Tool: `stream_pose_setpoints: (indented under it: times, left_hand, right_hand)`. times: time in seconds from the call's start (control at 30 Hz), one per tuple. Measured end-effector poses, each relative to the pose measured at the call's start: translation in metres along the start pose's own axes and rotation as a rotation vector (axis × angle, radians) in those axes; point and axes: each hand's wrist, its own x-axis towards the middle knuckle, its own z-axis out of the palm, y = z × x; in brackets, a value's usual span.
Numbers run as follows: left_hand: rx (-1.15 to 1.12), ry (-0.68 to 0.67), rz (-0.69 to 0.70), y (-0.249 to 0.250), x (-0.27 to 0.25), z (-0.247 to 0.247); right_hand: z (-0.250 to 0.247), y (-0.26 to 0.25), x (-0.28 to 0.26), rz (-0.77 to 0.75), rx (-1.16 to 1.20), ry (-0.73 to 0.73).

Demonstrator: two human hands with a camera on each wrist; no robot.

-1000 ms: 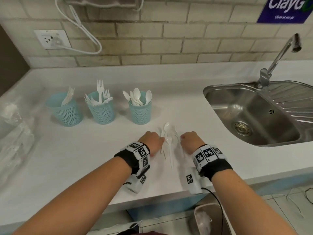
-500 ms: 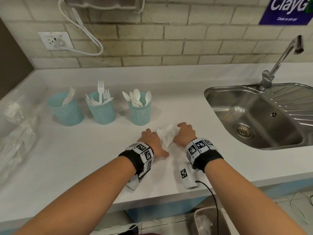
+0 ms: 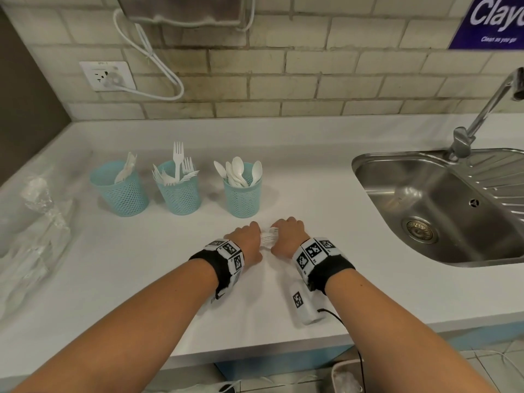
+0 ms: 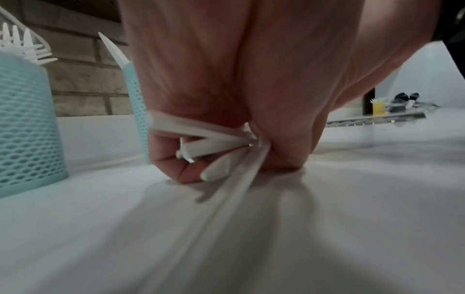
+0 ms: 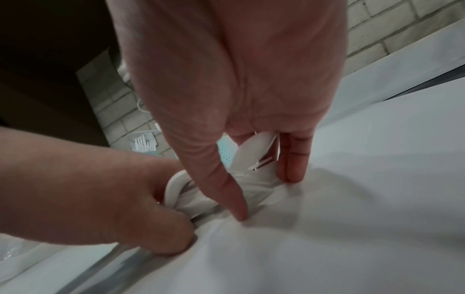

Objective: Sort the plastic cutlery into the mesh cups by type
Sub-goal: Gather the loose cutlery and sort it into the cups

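Note:
Three teal mesh cups stand in a row on the white counter [image 3: 312, 194]: the left cup [image 3: 120, 191] holds knives, the middle cup [image 3: 179, 191] forks, the right cup [image 3: 243, 194] spoons. In front of the spoon cup, both hands meet over a small bundle of white plastic cutlery [image 3: 268, 236]. My left hand [image 3: 249, 236] has its fingers curled round the handles [image 4: 214, 144]. My right hand [image 3: 289, 234] pinches the heads of the bundle [image 5: 251, 169] between thumb and fingers. Which pieces the bundle holds is mostly hidden by the hands.
A steel sink [image 3: 419, 199] with a tap [image 3: 479, 117] fills the right side. Crumpled clear plastic wrappers [image 3: 37, 222] lie at the far left. A wall socket with a white cable [image 3: 109, 76] sits above the cups. The counter's front edge runs just below my forearms.
The cutlery lay loose on the counter between my hands. Both hands have since closed in towards each other and gathered it into one bundle.

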Motion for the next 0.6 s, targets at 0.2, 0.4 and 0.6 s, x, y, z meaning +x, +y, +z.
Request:
stream_pose_setpoints:
  times: [0.2,0.4,0.6]
  left_hand:
    - [0.067,0.026,0.092,-0.013,-0.002,0.001]
    - [-0.345,0.076,0.248,-0.046,-0.018,-0.017]
    - [-1.008,0.248,0.328,-0.065,-0.019,-0.020]
  right_hand:
    - [-0.005,-0.001,-0.009,-0.041,-0.147,0.005]
    - [-0.034,-0.009,-0.021,-0.149,0.418,0.208]
    - [-0.050,-0.057,-0.031,-0.443,1.170,0.257]
